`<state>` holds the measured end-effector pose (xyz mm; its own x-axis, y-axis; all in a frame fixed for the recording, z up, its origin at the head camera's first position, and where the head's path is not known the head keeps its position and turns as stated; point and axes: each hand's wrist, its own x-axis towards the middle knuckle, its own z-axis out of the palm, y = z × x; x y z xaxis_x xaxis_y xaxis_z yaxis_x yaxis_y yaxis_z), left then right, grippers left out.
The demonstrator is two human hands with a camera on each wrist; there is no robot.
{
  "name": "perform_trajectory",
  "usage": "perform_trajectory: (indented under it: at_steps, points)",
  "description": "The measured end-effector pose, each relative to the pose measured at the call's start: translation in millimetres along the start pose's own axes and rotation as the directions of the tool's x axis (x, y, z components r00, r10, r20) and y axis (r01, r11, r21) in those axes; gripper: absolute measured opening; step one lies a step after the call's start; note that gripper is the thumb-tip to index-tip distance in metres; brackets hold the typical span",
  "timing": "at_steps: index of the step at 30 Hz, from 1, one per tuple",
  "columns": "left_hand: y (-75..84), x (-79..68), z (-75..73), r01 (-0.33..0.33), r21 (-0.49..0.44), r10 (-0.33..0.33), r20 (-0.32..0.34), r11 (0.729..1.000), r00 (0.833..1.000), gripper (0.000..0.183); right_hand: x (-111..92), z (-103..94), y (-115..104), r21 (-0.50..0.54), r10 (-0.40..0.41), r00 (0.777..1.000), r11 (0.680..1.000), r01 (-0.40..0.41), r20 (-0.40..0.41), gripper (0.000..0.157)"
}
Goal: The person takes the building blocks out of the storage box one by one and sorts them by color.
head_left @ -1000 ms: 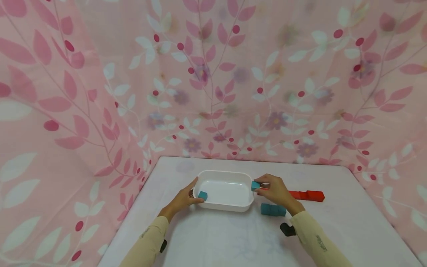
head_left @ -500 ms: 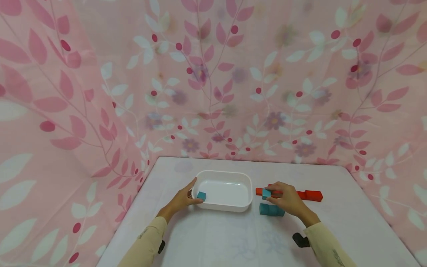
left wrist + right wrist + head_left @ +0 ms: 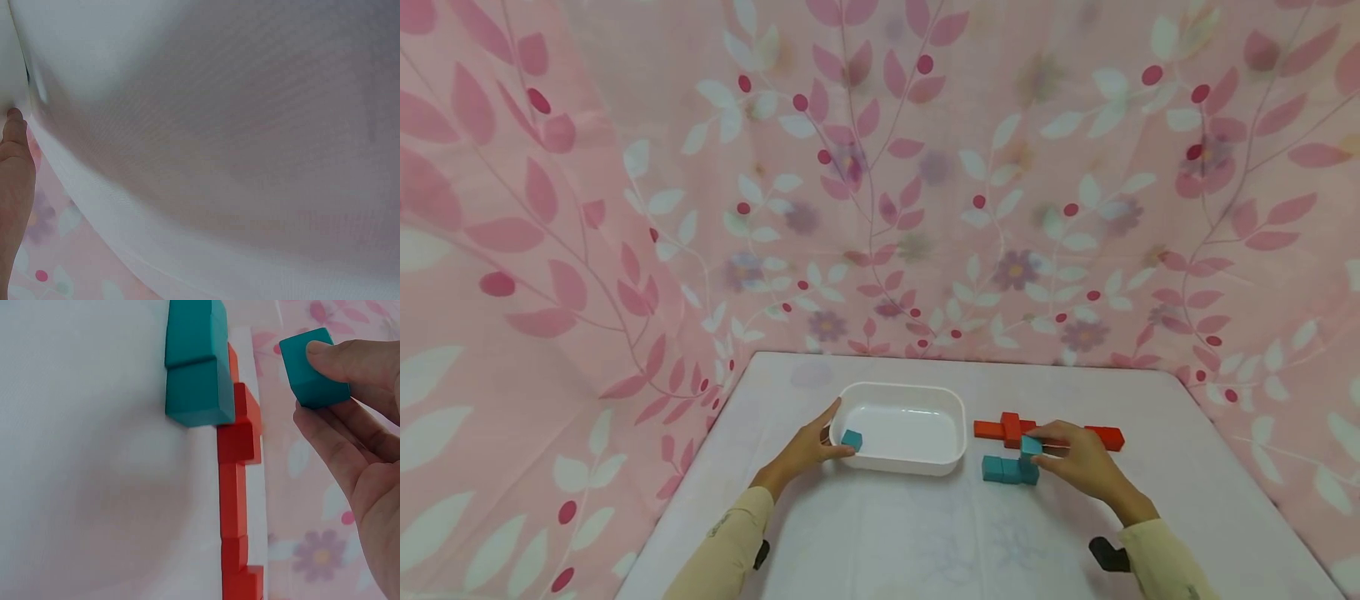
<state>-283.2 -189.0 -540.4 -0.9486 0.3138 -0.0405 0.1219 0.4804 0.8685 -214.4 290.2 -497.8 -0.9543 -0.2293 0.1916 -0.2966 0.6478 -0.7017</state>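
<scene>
My right hand [image 3: 1082, 462] pinches a teal cube [image 3: 315, 369] between thumb and fingertips, raised over the right end of a short row of teal blocks [image 3: 1002, 469]. In the right wrist view that row's end block [image 3: 199, 394] stands on the white cloth, apart from the held cube. My left hand [image 3: 805, 450] grips the left end of a white rectangular dish [image 3: 898, 467], thumb at the front rim and fingers on the outer wall. Another teal cube [image 3: 852, 440] lies inside the dish, near the thumb. The left wrist view catches only part of the left hand [image 3: 15, 169].
Behind the teal row runs a line of red blocks [image 3: 988, 429], with one red block [image 3: 1011, 430] standing across it. The white-covered table [image 3: 880, 533] ends at the back against a pink floral curtain [image 3: 880, 208].
The right hand has carried the teal cube away from the dish's right rim, rightward to above the teal row, uncovering the left part of the red line. The left hand keeps its hold.
</scene>
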Motion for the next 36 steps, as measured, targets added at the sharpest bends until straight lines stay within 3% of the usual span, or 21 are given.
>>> perform_trajectory:
  at_steps: [17, 36]
  points:
    - [1.5, -0.8, 1.0, 0.028, -0.003, -0.028, -0.009, 1.000, 1.000, 0.102, -14, -14.7, 17, -0.040, 0.081, 0.997, 0.996, -0.080, 0.010, 0.037]
    - [-3.0, 1.4, -1.0, 0.015, 0.010, -0.016, 0.016, 1.000, 1.000, 0.105, -9, 7.2, 35, -0.067, 0.194, 0.980, 0.979, -0.190, 0.052, 0.038]
